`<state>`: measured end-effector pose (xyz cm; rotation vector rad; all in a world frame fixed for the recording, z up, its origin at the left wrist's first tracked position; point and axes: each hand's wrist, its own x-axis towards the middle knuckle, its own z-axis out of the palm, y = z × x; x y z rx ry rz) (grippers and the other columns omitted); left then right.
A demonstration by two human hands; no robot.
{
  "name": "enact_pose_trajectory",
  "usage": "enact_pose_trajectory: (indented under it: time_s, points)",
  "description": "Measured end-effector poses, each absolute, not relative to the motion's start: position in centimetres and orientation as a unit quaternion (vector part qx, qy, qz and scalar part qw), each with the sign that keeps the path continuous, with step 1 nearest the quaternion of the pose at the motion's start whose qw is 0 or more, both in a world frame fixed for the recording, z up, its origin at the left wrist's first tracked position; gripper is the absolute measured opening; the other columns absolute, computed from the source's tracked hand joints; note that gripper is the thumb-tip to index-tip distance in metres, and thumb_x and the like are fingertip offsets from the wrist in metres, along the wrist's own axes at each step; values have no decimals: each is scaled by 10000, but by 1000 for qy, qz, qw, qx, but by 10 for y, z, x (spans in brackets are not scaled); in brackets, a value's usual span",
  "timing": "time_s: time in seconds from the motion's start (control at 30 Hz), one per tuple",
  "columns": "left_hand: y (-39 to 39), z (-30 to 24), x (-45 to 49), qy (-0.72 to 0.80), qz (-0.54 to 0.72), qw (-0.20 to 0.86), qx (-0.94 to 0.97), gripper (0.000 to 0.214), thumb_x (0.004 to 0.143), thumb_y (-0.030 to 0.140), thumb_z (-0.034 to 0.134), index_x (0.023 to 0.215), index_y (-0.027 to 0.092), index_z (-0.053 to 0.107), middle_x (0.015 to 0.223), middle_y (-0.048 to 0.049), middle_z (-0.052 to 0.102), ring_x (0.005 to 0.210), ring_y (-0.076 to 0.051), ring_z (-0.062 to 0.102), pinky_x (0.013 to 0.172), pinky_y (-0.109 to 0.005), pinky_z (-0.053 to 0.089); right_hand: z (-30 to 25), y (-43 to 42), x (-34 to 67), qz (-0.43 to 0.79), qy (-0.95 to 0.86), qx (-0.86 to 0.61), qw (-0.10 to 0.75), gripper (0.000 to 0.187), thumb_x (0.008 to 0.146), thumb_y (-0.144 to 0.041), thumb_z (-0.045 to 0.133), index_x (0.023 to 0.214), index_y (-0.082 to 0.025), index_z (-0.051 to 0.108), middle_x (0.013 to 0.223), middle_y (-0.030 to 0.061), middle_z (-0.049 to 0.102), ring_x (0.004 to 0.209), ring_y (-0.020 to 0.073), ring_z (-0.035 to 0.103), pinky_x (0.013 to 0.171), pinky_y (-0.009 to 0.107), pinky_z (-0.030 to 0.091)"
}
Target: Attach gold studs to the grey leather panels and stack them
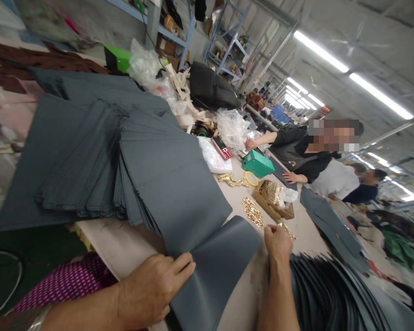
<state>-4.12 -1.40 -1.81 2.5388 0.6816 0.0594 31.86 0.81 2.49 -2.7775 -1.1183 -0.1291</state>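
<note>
My left hand (158,282) is closed on the edge of a dark grey leather-like panel (221,266), thumb and forefinger pinching it. This panel bends upward across the table and its far end curls. To its right, my right hand (278,241) is closed with the fingertips turned away; whatever it may hold is hidden. Small gold metal pieces (252,212) lie in a heap just beyond the hands. A gold chain-like strip (287,231) shows right behind my right hand. On the left, a fanned stack of matching grey panels (165,170) covers the table.
A cardboard box (274,202) holds gold parts and plastic. Near it are a yellow ring (251,178), a green box (258,163) and a red phone (222,148). More dark panels (331,294) stand at lower right. A co-worker (296,147) works across the table.
</note>
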Motion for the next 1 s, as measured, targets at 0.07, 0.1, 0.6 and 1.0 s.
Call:
enact_pose_trajectory:
  time_s: [0.07,0.1,0.6,1.0]
  points:
    - [-14,-17,-42,240,35,244,939,791,657,86,599,1421,180,414,1395,-122,531,984,-254,659,851,-368,559,37,-12,302,-61,-369,-916,148,369,907,-328,466,1065,-117,723,919,149,750,898,287,704,821,369,510]
    - [-14,-17,-42,234,40,238,942,771,664,90,599,1410,170,420,1387,-124,535,971,-260,661,832,-379,566,41,-22,289,-47,-376,-901,212,382,902,-390,497,1079,-127,710,890,123,748,841,267,706,798,358,523]
    - [-14,-21,-43,209,85,172,959,312,773,187,574,1082,158,556,1065,-70,611,796,-244,643,637,-385,560,2,-45,143,399,-550,-705,203,203,850,-307,574,776,-173,707,629,1,635,538,128,557,506,213,454]
    - [-13,-23,-44,207,96,188,955,308,814,238,611,1104,155,548,1047,-64,620,781,-247,644,616,-390,560,7,-32,142,469,-487,-716,172,204,785,-319,600,750,-147,703,599,7,625,527,129,578,504,219,486]
